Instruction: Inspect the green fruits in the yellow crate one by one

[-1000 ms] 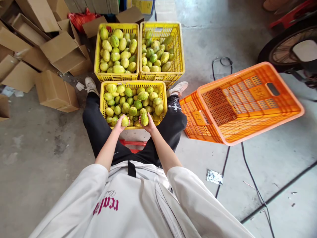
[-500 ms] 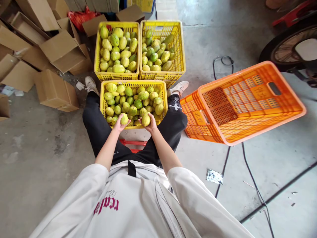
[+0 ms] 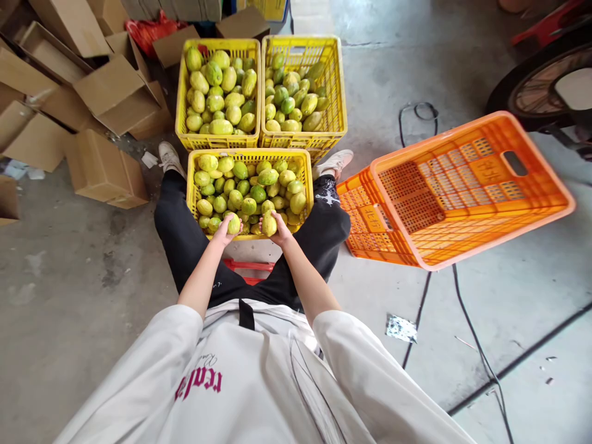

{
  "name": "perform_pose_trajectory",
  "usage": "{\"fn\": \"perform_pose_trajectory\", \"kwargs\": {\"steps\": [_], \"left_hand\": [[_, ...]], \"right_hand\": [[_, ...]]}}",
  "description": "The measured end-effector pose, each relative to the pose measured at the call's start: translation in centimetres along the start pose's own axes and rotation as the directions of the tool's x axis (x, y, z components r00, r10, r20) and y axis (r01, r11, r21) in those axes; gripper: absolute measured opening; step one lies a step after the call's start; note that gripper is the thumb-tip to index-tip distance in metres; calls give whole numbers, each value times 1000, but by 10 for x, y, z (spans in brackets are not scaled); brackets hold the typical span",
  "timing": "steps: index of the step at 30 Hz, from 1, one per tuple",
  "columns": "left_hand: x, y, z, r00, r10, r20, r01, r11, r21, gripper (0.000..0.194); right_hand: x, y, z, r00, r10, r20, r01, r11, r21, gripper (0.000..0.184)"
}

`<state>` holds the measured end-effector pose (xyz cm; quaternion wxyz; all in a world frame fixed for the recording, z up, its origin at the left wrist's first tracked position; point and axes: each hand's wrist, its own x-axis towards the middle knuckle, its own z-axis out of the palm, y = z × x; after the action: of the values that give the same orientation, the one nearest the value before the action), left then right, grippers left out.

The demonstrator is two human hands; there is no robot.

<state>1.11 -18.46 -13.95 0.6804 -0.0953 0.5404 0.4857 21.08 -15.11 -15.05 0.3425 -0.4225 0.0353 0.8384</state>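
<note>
My left hand is closed round a small yellow-green oval fruit, held above the near rim of the front yellow crate. A little to the right, my right hand grips another yellow-green oval fruit in its fingers. The two hands are apart, with the fruits facing each other. Below and beyond them, the front crate is filled with similar fruits, some greener than others. It stands between my knees.
Two more yellow crates, a left one and a right one, hold similar fruits behind. An orange crate stands tilted at my right, beside cables and a wheel. Cardboard boxes crowd the left.
The right hand's fruit has turned, first raised slightly, then lowered, and now shows a rounder end. My left hand has tipped its fruit a little. Both hands keep hold.
</note>
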Motion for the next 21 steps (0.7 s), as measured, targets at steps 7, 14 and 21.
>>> {"fn": "perform_pose_trajectory", "kwargs": {"steps": [7, 14, 21], "left_hand": [[-6, 6, 5, 1000, 7, 22, -4, 993, -120, 31], [-11, 8, 6, 999, 14, 36, -6, 976, -218, 22], [-11, 5, 5, 999, 25, 46, -19, 992, -122, 16]], "right_hand": [[-2, -2, 0, 999, -46, 16, 45, 994, 95, 40], [-5, -1, 1, 997, -68, 28, 63, 986, 155, 28], [-3, -3, 1, 996, -66, -56, 73, 990, 123, 26]]}}
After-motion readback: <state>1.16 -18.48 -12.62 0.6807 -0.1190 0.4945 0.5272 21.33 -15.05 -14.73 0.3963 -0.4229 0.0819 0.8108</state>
